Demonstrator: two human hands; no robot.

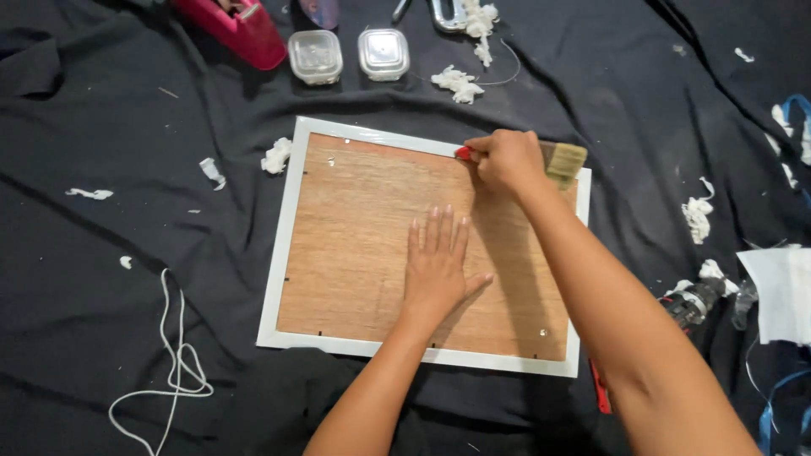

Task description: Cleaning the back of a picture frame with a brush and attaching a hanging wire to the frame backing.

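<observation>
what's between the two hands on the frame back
Head view: only bare wooden backing board lies between the flat left hand and the right hand gripping the brush.

Your left hand (437, 263) lies flat, fingers spread fwd; your right hand (505, 160) is curled shut, arm stretched fwd.

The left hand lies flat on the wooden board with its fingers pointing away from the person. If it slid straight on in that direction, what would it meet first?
Probably the white frame edge at the far side of the wooden board. The left hand points up and slightly right, and the board ahead of its fingertips looks bare. The right hand sits just right of that line.
</observation>
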